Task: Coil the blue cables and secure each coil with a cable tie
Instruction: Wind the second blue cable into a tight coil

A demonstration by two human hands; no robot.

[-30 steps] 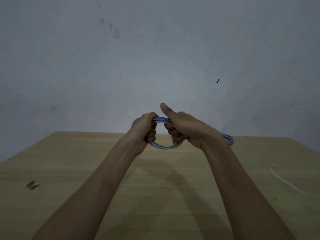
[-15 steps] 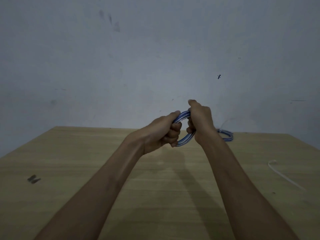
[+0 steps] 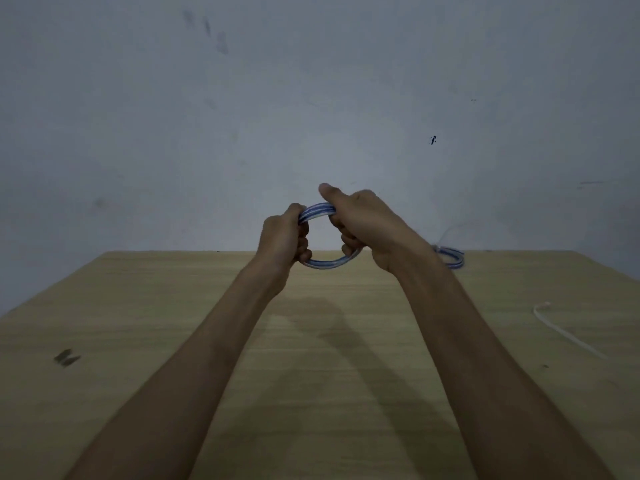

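I hold a small round coil of blue and white cable in the air above the far part of the wooden table. My left hand grips the coil's left side. My right hand grips its right side, thumb stretched out over the top. The coil's face is turned toward me, its lower arc showing between the hands. A second blue cable coil lies on the table at the far right, partly hidden by my right wrist. A white cable tie lies on the table to the right.
A bare grey wall stands right behind the table's far edge. A small dark mark is on the tabletop at the left.
Half a second ago the coil was edge-on, shifted to the right, with the hands close together. Now it faces me again and the hands sit apart on its two sides.
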